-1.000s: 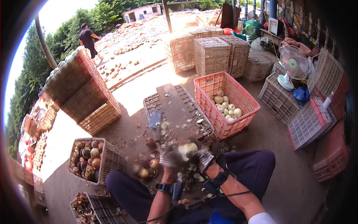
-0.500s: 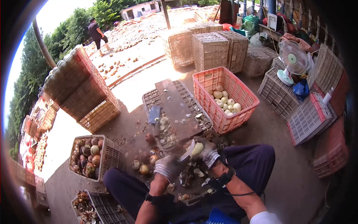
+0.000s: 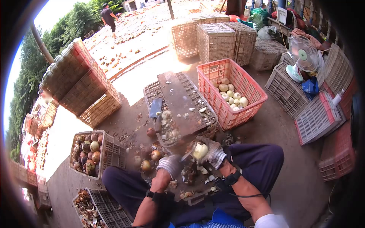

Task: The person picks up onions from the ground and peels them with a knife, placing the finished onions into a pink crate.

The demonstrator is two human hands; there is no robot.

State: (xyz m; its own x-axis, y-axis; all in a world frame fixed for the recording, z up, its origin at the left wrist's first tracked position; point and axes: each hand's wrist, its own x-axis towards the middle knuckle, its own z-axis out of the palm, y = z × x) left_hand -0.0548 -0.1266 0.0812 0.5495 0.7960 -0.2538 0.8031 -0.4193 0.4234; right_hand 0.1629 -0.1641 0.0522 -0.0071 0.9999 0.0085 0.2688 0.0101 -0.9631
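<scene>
Holding fruit (image 3: 200,150), right hand (image 3: 215,155); knife (image 3: 187,156), left hand (image 3: 169,165)

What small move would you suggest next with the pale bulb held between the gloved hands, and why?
Probably a short paring stroke: the knife in the left hand lies against the pale bulb gripped by the right hand, and it looks nearly as clean as those in the red crate.

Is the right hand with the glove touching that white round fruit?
Touching. The head view shows the right hand with its gloved fingers wrapped around the white fruit, no gap between them.
</scene>
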